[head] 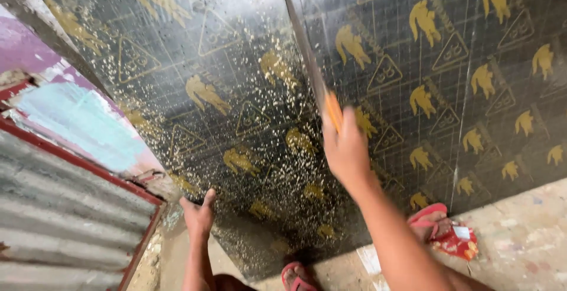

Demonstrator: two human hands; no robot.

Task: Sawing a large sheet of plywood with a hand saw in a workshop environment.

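The right hand (345, 149) has its grip clamped on the orange handle (333, 111) of a handsaw (304, 54), whose blade stands in a cut through the black printed board (195, 90); the left hand (199, 214), fingers spread flat, presses the board's lower edge; sawdust (260, 173) coats the surface. The blade could bind or jump if the board shifts; a red sandal (295, 276) lies just below the cut line, so a slip may reach the foot.

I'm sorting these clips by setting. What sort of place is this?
Probably an outdoor building site or yard workshop. The right hand works a handsaw through a black film-faced plywood sheet strewn with sawdust, over a rough concrete floor beside corrugated metal sheeting.
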